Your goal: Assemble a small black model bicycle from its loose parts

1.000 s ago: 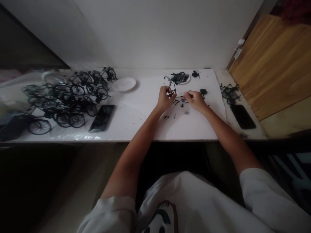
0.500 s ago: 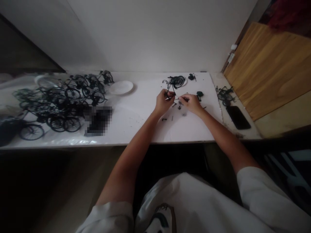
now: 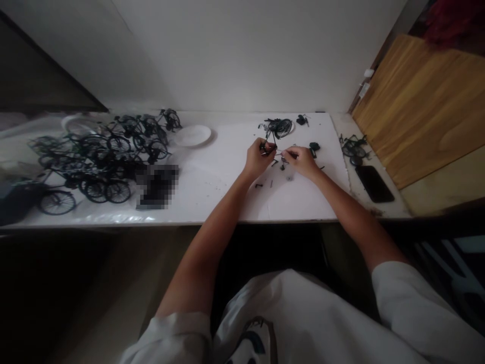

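My left hand point(image 3: 257, 161) is closed around a dark miniature bicycle frame point(image 3: 275, 140), whose thin bars stick up past the fingers. Close beside it, my right hand point(image 3: 303, 162) pinches a thin, light-coloured sliver point(image 3: 279, 151) that points at the frame; its exact kind is too small to make out. Just beyond the hands lie dark toy bicycle wheels point(image 3: 281, 128) on a small white dish, mostly covered. Below the hands, several loose bits are scattered, among them a short black piece point(image 3: 259, 185) and a thin pin-like piece point(image 3: 271, 183).
Many black miniature bicycles point(image 3: 117, 144) crowd the table's left side, near a white plate point(image 3: 193, 135) and a blurred-out dark object point(image 3: 157, 187). Dark green parts point(image 3: 314, 146) lie right of my hands. Farther right are another small bicycle point(image 3: 355, 146), a phone point(image 3: 375, 184) and a wooden board point(image 3: 420, 111).
The view has shifted slightly, so everything sits a little farther right. Both hands keep their holds, and the right fingertips remain close to the frame.
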A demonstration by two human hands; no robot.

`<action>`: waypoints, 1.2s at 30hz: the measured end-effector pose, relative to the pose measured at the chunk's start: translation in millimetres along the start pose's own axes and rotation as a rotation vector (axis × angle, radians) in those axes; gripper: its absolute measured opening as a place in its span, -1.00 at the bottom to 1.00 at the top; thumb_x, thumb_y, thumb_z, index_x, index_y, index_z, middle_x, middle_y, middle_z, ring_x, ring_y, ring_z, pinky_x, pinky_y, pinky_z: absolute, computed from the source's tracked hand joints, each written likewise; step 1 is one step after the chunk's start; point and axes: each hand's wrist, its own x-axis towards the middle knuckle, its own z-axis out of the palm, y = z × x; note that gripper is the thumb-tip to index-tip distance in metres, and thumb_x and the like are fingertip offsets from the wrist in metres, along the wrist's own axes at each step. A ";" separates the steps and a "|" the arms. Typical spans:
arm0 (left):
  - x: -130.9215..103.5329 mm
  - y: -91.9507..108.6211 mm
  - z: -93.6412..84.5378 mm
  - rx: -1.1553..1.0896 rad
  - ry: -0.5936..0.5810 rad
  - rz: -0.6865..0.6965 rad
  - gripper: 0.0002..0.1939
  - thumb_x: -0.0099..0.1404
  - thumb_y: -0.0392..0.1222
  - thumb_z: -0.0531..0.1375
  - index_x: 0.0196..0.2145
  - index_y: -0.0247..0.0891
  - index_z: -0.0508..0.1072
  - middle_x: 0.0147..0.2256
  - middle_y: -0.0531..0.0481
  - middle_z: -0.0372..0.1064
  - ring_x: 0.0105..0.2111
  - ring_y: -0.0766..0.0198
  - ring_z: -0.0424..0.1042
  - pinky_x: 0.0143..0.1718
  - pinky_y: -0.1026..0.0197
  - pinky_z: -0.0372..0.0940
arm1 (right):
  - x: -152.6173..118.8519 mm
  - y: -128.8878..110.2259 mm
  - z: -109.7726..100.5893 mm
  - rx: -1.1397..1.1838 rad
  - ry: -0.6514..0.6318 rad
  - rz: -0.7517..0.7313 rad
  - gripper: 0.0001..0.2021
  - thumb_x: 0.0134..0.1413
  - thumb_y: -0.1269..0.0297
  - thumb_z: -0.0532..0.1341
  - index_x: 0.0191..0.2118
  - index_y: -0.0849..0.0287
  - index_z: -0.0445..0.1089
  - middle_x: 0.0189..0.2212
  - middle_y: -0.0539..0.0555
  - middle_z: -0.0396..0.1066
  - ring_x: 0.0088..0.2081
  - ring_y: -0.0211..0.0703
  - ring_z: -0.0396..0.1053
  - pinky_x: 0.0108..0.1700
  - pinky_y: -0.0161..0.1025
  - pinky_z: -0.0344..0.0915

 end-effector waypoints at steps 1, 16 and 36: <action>0.1 -0.2 0.2 -0.002 0.000 0.000 -0.64 0.17 -0.24 0.40 -0.26 -0.13 0.25 -0.06 -0.20 0.63 -0.09 0.19 0.66 -0.07 0.13 0.59 | 0.1 0.2 -0.1 -0.001 -0.001 -0.002 -0.65 0.30 -0.01 0.25 -0.33 0.15 0.59 -0.32 0.15 0.66 -0.25 0.00 0.55 -0.11 -0.12 0.37; -1.1 0.6 0.4 -0.009 -0.013 0.002 -0.64 0.18 -0.31 0.40 -0.25 -0.16 0.27 -0.07 -0.17 0.63 -0.06 0.17 0.67 -0.09 0.14 0.61 | 1.7 6.7 2.0 -0.042 -0.017 0.019 -0.59 0.29 -0.07 0.25 -0.32 0.18 0.63 -0.33 0.16 0.67 -0.29 -0.01 0.53 -0.19 -0.13 0.34; 1.4 -15.0 4.0 -0.112 -0.194 -0.014 -0.56 0.16 -0.48 0.33 -0.03 -0.21 0.39 0.03 -0.24 0.59 -0.02 0.19 0.66 -0.04 0.20 0.51 | 2.2 3.4 -0.1 -0.117 0.116 0.068 -0.71 0.28 0.15 0.27 -0.18 0.22 0.70 -0.22 0.23 0.72 -0.24 0.07 0.61 -0.13 -0.10 0.44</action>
